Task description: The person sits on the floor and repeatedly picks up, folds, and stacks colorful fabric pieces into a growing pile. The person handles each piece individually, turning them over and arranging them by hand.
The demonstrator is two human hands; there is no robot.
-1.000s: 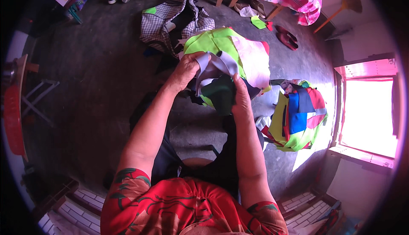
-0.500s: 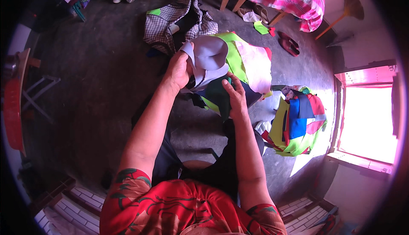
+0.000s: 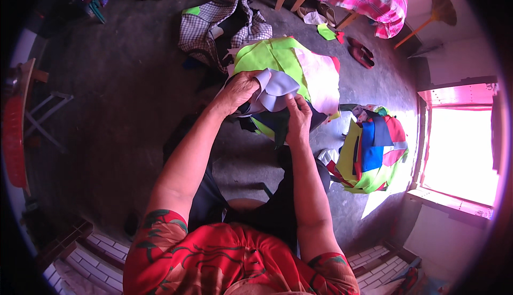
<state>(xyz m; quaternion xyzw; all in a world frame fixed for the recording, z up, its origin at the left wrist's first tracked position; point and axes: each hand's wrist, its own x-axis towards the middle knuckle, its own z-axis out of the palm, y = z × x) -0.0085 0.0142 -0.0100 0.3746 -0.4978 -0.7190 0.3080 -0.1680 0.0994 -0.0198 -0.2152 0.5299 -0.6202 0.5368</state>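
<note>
Between my two hands is a curled grey piece of cloth (image 3: 275, 84). My left hand (image 3: 241, 91) grips its left edge, and my right hand (image 3: 299, 114) pinches its right side between thumb and fingers. Beneath and beyond it lies a heap of cloth pieces: a lime-green cloth (image 3: 270, 55) on top, a pale pink-white cloth (image 3: 319, 78) to its right, and dark pieces on the near side. What supports this heap is hidden.
On the right stands a second pile of cloth pieces, with a blue piece (image 3: 372, 155) among them. A checked cloth bag (image 3: 206, 30) lies on the floor beyond the heap. Dark red shoes (image 3: 360, 53) and a broom (image 3: 441, 9) are at far right; a folding stand (image 3: 47, 110) is at left.
The grey cloth has come down nearer to me, uncovering more of the lime-green cloth. My right hand has risen from the dark cloth and closed on the grey piece's right side.
</note>
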